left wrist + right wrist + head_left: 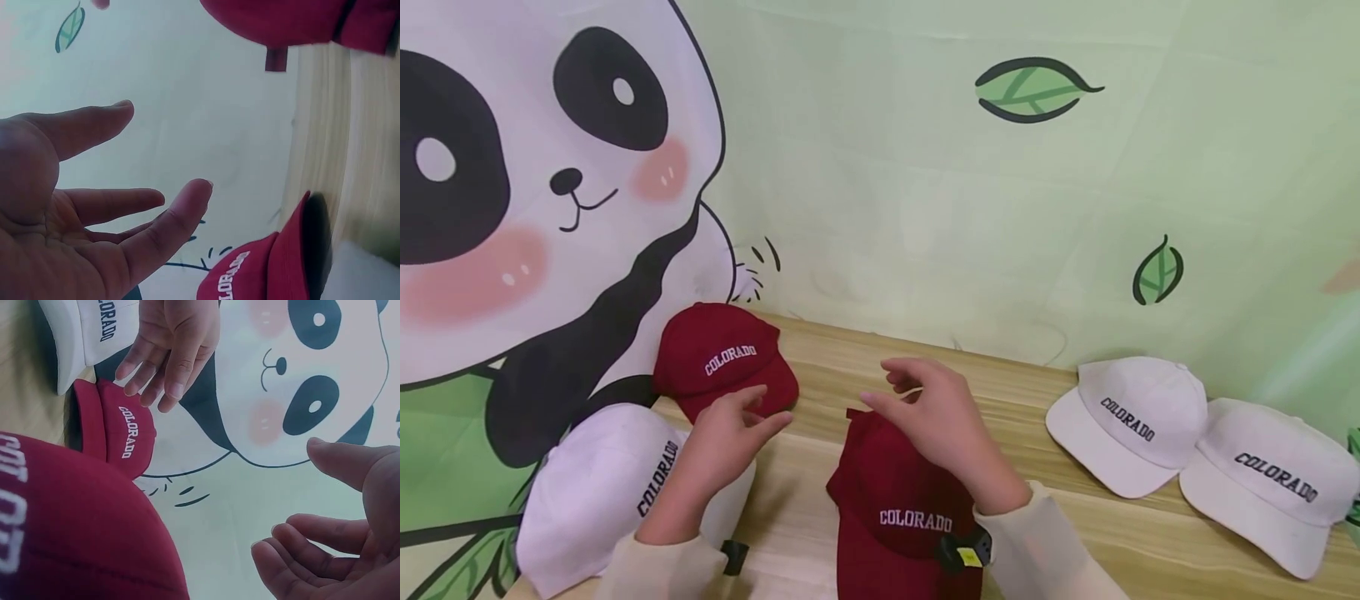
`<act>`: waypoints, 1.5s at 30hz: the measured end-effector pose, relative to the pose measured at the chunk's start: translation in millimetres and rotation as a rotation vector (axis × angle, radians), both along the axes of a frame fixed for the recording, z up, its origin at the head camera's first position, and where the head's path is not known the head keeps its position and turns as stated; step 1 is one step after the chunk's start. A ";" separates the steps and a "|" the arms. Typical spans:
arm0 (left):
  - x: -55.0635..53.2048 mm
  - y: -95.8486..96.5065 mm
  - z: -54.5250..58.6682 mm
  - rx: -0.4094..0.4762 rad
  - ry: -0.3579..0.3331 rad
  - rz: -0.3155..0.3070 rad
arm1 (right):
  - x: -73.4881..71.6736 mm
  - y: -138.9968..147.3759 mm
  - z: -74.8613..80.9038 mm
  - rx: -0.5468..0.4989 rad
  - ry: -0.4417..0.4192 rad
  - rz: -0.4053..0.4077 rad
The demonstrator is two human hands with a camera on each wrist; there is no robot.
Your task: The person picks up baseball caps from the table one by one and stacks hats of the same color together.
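- A pale green cloth hangs behind, with a big panda and green leaves on it.
- A wooden table is in front of the cloth.
- A red cap sits on the table, near the person. Its brim points toward the person, and a little strap sticks out at the back.
- The right hand is just above that red cap. Its grip is loose, thumb and fingers apart.
- The left hand is in the air, near the far red cap. Its grip is loose too, thumb away from the fingers.
- One white cap is on the left, partly behind the left arm.
- Two more white caps sit side by side on the right.
- All five caps say COLORADO. Red ones have white letters, white ones black.
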State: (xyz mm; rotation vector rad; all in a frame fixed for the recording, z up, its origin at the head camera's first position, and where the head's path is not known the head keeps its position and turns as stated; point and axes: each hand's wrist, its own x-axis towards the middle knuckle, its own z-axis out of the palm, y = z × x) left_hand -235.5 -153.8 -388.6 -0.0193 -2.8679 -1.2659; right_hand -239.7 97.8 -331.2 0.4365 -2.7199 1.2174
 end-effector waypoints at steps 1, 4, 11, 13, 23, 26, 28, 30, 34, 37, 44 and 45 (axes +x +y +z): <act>-1.0 -0.7 -0.5 -0.002 0.001 0.002 | -2.0 -1.4 -0.1 0.001 -0.004 0.004; -4.4 -2.8 -2.0 -0.004 0.000 0.011 | -7.9 -5.8 1.3 0.018 -0.016 0.012; -15.8 -10.8 -1.9 -0.011 -0.016 0.051 | -24.1 -18.1 11.3 0.074 -0.073 0.032; -19.1 -13.0 -1.2 -0.021 -0.023 0.057 | -29.5 -22.0 13.5 0.085 -0.094 0.045; -29.8 -24.7 -4.4 0.000 -0.104 0.081 | -57.1 -39.8 7.4 0.148 -0.176 0.083; -32.0 -27.6 -4.8 0.019 -0.127 0.086 | -63.3 -42.0 3.8 0.169 -0.198 0.089; -33.7 -29.5 -4.8 0.034 -0.134 0.090 | -67.6 -43.0 2.1 0.177 -0.209 0.091; -35.5 -31.2 -5.1 0.045 -0.140 0.098 | -71.4 -44.0 1.6 0.178 -0.224 0.093; -39.7 -34.5 -7.3 0.041 -0.155 0.119 | -75.8 -47.3 4.3 0.182 -0.254 0.105; -42.6 -37.0 -9.6 0.023 -0.170 0.129 | -77.7 -51.2 7.9 0.182 -0.271 0.112; -45.5 -39.7 -15.3 0.023 -0.192 0.155 | -86.6 -59.0 6.3 0.145 -0.326 0.133; -45.7 -41.0 -16.0 0.026 -0.193 0.160 | -87.3 -60.4 6.3 0.137 -0.335 0.138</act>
